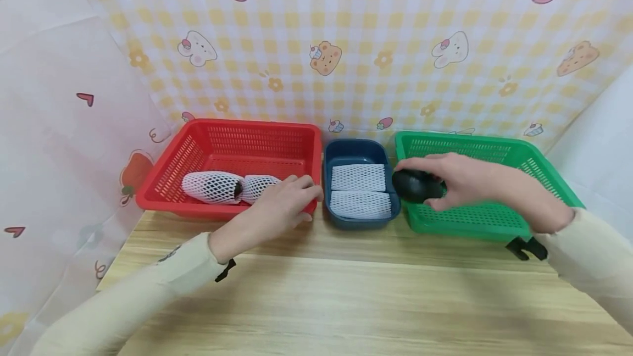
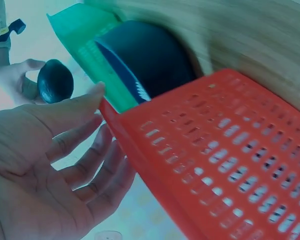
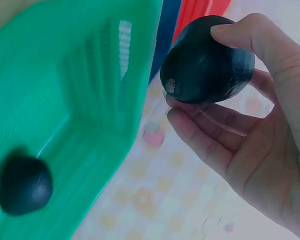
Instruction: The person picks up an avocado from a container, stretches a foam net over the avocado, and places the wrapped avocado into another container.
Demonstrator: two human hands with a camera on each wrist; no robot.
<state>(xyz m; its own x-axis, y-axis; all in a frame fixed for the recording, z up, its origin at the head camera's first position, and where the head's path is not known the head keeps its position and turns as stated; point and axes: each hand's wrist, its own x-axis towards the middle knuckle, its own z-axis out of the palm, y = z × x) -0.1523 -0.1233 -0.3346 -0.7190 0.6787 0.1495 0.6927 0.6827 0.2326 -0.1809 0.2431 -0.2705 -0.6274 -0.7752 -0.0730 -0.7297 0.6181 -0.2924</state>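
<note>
My right hand [image 1: 457, 177] holds a dark avocado [image 1: 417, 185] between thumb and fingers, over the left side of the green basket [image 1: 470, 229]. In the right wrist view the held avocado [image 3: 207, 60] shows its pale stem scar. Another avocado [image 3: 25, 185] lies inside the green basket, mostly hidden by my hand and arm in the head view. My left hand [image 1: 277, 205] is over the front right corner of the red basket [image 1: 188, 210], loosely bent fingers at the rim and nothing in its grasp. Beside it, the red basket holds avocados in white foam nets [image 1: 210, 187].
Between the baskets stands a dark blue bin [image 1: 363, 224] with two white foam nets [image 1: 358, 177] lying in it, one behind the other. A checked cloth [image 1: 296, 59] hangs right behind the containers. The wooden table [image 1: 346, 301] extends in front of them.
</note>
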